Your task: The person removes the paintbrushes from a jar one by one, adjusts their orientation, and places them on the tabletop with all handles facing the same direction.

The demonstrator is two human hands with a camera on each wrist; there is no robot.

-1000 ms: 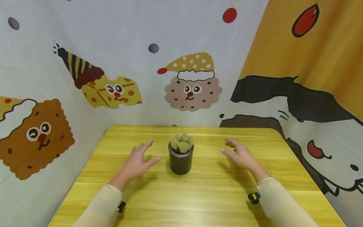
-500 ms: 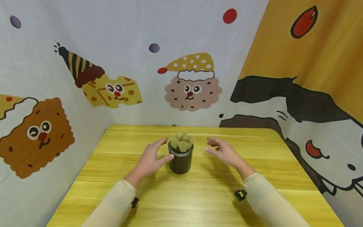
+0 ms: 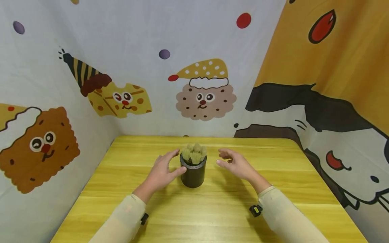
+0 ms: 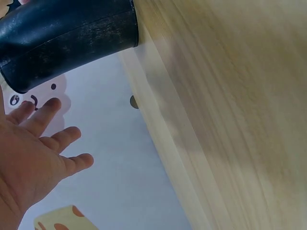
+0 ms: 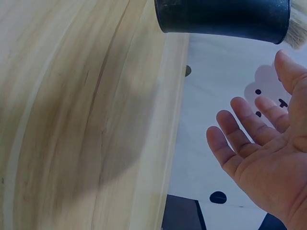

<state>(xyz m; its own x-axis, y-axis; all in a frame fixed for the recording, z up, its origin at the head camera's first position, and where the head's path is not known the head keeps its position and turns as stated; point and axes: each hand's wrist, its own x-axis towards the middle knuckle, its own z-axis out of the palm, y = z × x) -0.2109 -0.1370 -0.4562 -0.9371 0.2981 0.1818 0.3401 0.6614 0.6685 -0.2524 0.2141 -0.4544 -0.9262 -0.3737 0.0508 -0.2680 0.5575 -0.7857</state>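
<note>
A black cylindrical pot (image 3: 193, 177) stands upright on the wooden table, with pale yellow-green cactus-like tufts (image 3: 194, 154) filling its top. Just left of it is my left hand (image 3: 162, 170), fingers spread, the thumb tip overlapping the pot's rim in the head view. My right hand (image 3: 238, 165) hovers on the other side, a gap between its fingertips and the pot. Both palms face inward. In the left wrist view the pot (image 4: 72, 38) lies above the spread fingers; the right wrist view has the pot (image 5: 223, 17) over my relaxed, empty hand (image 5: 268, 158).
The table (image 3: 194, 216) has a light wood grain and reaches back to a white curtain (image 3: 130, 40) printed with cartoon snacks. Black wrist devices (image 3: 256, 210) sit under both cream sleeves (image 3: 288, 214).
Both hands have moved inward toward the pot, mostly in the first half second; the right has since crept slightly closer. The pot stays in place.
</note>
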